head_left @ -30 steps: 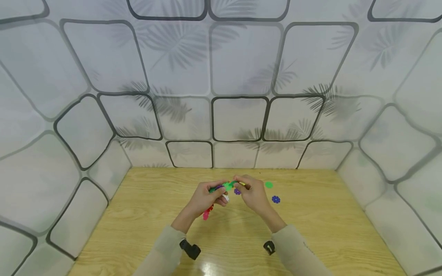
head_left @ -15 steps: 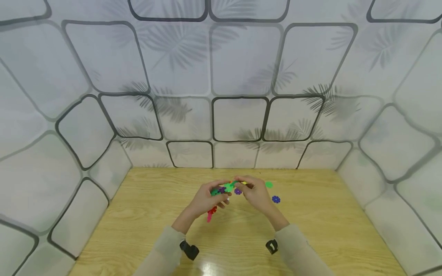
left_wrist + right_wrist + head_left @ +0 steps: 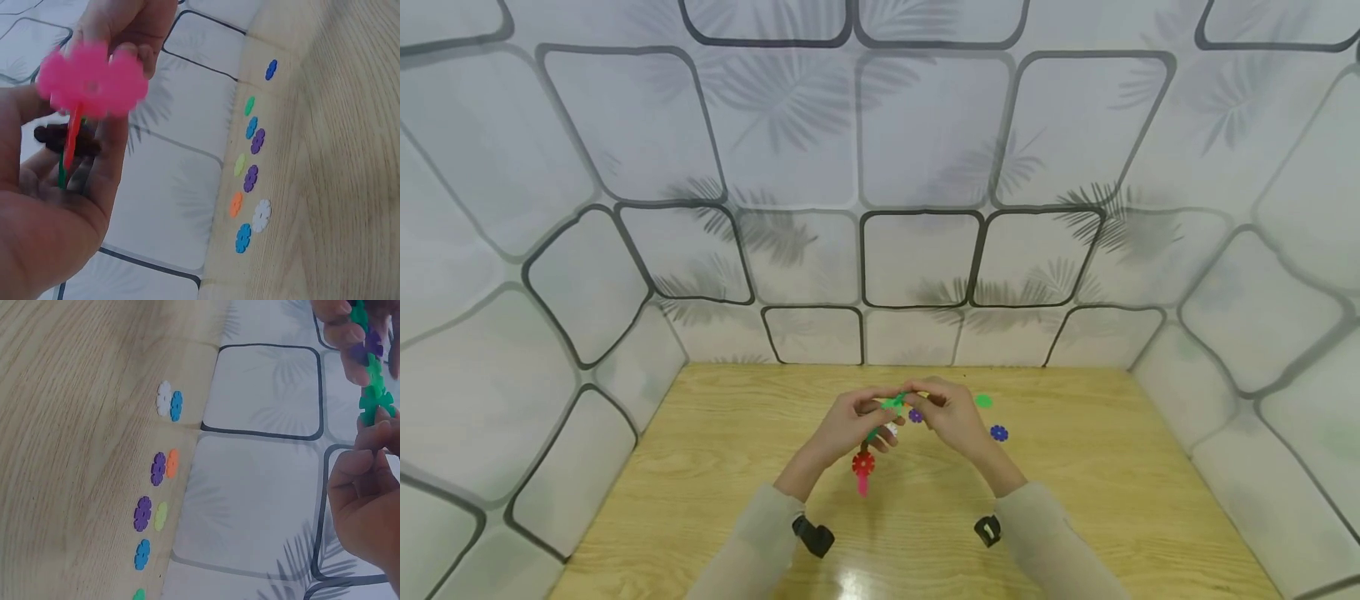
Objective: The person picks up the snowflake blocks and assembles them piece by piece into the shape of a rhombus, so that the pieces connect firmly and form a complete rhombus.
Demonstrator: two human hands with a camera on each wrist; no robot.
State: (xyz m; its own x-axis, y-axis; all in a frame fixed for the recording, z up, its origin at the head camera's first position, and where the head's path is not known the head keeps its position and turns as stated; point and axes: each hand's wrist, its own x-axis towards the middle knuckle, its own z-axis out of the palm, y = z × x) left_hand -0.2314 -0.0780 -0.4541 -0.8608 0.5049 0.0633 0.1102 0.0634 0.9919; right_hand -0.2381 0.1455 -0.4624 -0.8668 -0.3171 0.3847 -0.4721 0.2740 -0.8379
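A chain of interlocking plastic flower-shaped discs runs between my two hands above the table. My left hand (image 3: 844, 429) holds its middle, with the thumb and fingers around it. Below that hand hang a red disc (image 3: 863, 463) and a pink disc (image 3: 94, 81) at the chain's lower end. A brown disc (image 3: 56, 139) sits near the left palm. Further up come a purple disc (image 3: 374, 342) and bright green discs (image 3: 377, 400). At the upper end, my right hand (image 3: 955, 421) pinches a green disc between thumb and fingertips; the fingers partly hide it.
Loose discs lie on the wooden table (image 3: 1075, 500) beyond and right of my hands, among them a dark blue one (image 3: 999, 433), a green one (image 3: 983, 402), a white one (image 3: 262, 215) and an orange one (image 3: 172, 463). A patterned wall (image 3: 917, 258) stands behind.
The red and pink end of the chain has swung down and slightly right, and the red disc now faces the head camera. My right hand has shifted slightly left, closer to the left fingertips.
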